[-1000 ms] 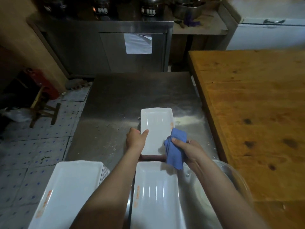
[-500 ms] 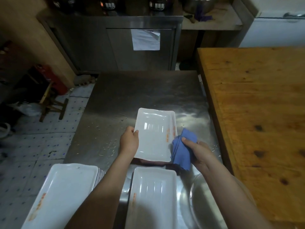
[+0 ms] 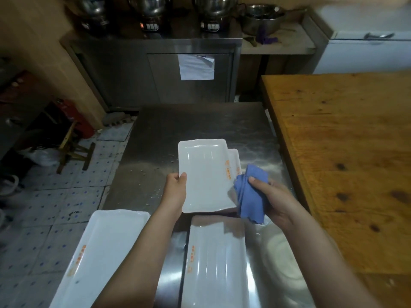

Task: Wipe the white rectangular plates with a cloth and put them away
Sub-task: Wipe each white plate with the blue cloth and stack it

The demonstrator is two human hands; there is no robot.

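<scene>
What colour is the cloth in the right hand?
Blue; the cloth shows best in the head view.

1. The steel table (image 3: 200, 121) carries everything.
2. A small white plate (image 3: 235, 158) lies flat beyond and left of the right hand (image 3: 274, 200), mostly under the held plate (image 3: 204, 174).
3. A long plate (image 3: 216, 263) lies between the forearms, nearer than both hands.
4. A plate stack (image 3: 104, 252) lies near-left of the left hand (image 3: 175, 192).
5. A clear bowl (image 3: 282, 247) sits under the right wrist.
</scene>
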